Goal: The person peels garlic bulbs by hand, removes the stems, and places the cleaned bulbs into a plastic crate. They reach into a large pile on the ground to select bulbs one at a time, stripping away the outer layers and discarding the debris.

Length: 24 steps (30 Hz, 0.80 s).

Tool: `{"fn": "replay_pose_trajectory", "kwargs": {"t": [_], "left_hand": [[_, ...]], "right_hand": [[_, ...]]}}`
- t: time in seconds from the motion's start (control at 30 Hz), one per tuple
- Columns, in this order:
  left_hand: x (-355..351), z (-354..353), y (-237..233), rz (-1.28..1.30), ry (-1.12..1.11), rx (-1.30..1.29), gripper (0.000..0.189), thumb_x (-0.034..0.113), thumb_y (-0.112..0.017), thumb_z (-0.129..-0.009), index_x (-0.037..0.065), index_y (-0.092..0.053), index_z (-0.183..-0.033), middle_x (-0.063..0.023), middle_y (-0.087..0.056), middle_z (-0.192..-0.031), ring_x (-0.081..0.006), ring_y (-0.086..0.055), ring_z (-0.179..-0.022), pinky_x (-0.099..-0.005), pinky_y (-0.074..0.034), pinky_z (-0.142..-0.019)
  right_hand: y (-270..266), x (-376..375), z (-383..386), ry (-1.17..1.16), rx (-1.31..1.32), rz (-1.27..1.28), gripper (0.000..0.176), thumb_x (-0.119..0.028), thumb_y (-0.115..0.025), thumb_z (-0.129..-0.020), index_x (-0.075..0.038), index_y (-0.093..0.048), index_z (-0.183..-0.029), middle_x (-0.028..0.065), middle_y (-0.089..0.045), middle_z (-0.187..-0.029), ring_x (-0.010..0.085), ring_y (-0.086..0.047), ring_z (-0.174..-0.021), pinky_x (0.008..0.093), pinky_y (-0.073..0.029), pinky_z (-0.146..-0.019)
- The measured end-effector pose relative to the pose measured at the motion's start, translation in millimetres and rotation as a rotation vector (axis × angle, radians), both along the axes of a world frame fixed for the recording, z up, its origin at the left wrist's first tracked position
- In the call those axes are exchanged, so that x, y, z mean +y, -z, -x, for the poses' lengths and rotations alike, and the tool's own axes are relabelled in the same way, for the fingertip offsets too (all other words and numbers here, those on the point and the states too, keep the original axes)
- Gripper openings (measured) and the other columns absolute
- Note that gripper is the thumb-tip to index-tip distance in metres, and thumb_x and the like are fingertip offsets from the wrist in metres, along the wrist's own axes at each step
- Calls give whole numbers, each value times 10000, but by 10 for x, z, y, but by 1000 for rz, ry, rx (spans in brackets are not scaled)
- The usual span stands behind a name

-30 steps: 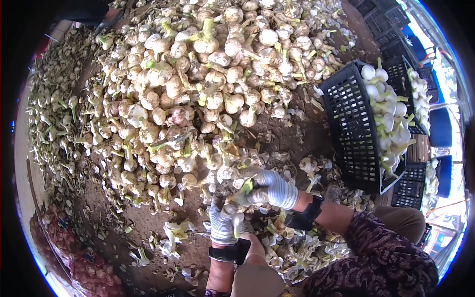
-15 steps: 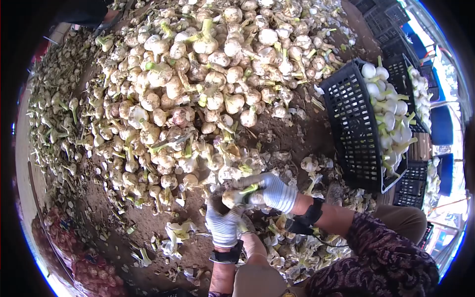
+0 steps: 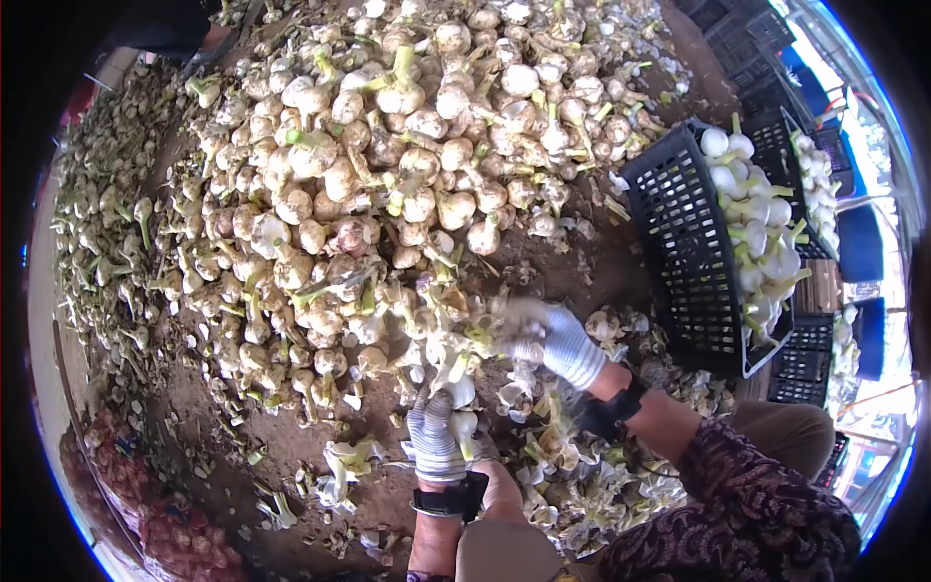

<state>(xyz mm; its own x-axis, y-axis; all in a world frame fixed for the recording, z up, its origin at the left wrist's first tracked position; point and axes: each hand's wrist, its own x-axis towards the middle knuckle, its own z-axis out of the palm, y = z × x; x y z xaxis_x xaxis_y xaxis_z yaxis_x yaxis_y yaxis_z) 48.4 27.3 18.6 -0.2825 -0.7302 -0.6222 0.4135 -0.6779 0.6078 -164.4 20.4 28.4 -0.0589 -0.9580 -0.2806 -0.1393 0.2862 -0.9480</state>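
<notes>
My left hand (image 3: 434, 441), in a striped glove, is low in the middle of the head view, with its fingers closed around a white garlic bulb (image 3: 465, 431). Pale loose peel (image 3: 450, 357) hangs just above its fingertips. To the upper right, my right hand (image 3: 564, 347), gloved the same way, is raised over the near edge of a large heap of unpeeled garlic (image 3: 339, 179). Its fingers are smeared by motion. A dark strap circles each wrist.
Right of the heap, a black plastic crate (image 3: 684, 242) stands tilted and holds clean white garlic. More crates (image 3: 803, 357) line the far right. Discarded skins (image 3: 601, 504) cover the ground by my legs. Red mesh sacks (image 3: 189, 543) lie at lower left.
My hands have moved apart: the right went up and right from the bulb, while the left stayed low. The bulb at my left hand now looks whiter, with loose peel above it.
</notes>
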Motion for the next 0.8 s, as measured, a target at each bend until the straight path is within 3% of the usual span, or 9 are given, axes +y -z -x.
{"fn": "replay_pose_trajectory", "kwargs": {"t": [0.07, 0.1, 0.13, 0.2, 0.47, 0.53, 0.6, 0.67, 0.8], "left_hand": [[-14, 105, -73, 60, 75, -110, 542, 303, -700, -772, -28, -516, -1161, -55, -597, -960, -136, -574, -824, -242, -469, -736], [8, 159, -79, 118, 66, -57, 520, 271, -700, -774, -19, -509, -1161, -51, -593, -952, -134, -573, -814, -242, -472, -729], [23, 200, -69, 178, 53, -7, 501, 239, -700, -776, -11, -502, -1162, -46, -588, -945, -133, -571, -805, -243, -476, -723], [-20, 186, -25, 63, -120, 132, 311, 112, -675, -781, 44, -541, -1053, -25, -582, -874, -111, -566, -720, -241, -489, -655], [-149, 72, -208, -35, -258, 158, 242, -113, -614, -679, 65, -601, -843, -50, -634, -793, -147, -604, -686, -271, -513, -604], [-128, 85, -292, 205, -81, 220, 253, -131, -619, -666, 59, -601, -831, -60, -632, -792, -160, -611, -717, -279, -517, -660], [-40, 141, -222, 649, 241, -58, 171, -102, -629, -690, 32, -603, -793, -83, -654, -803, -163, -627, -777, -286, -513, -683], [-11, 121, -283, 643, 642, -429, 151, -49, -637, -705, 30, -622, -832, -129, -660, -762, -200, -654, -745, -296, -512, -660], [182, -109, 301, 866, 1017, -944, 132, 92, -605, -750, 108, -663, -868, -161, -647, -781, -312, -637, -697, -356, -506, -616]], "right_hand": [[-74, 105, -131, -94, -237, -64, 380, -119, -734, -756, -45, -590, -1100, 33, -662, -902, 132, -621, -831, 266, -505, -755], [-101, 120, -237, -100, -208, 129, 310, -87, -714, -776, -47, -615, -1067, 51, -670, -901, 134, -639, -809, 254, -512, -725], [-150, 157, -241, 29, -301, -246, 292, -116, -717, -780, -25, -629, -1043, 75, -675, -881, 141, -650, -777, 250, -524, -701], [-174, 119, -228, 194, -621, -247, 297, -146, -706, -792, 6, -627, -1034, 86, -670, -869, 141, -649, -728, 237, -530, -636], [59, 235, -88, 343, -621, -424, 230, -144, -676, -802, 14, -644, -967, 54, -662, -825, 123, -621, -696, 229, -506, -608], [48, 221, -64, 362, -592, -391, 210, -119, -667, -807, 7, -645, -974, 43, -657, -815, 122, -619, -692, 230, -504, -610], [101, 187, -6, 448, -548, -390, 166, -104, -639, -825, -8, -651, -960, 69, -664, -787, 144, -621, -611, 256, -499, -515], [95, 179, 89, 475, -598, -415, 153, -107, -639, -825, -14, -651, -945, 66, -657, -771, 146, -616, -599, 263, -497, -503], [86, 150, 234, 680, -733, -495, 105, -119, -638, -825, -35, -658, -885, 63, -641, -723, 154, -601, -557, 290, -495, -466]]}}
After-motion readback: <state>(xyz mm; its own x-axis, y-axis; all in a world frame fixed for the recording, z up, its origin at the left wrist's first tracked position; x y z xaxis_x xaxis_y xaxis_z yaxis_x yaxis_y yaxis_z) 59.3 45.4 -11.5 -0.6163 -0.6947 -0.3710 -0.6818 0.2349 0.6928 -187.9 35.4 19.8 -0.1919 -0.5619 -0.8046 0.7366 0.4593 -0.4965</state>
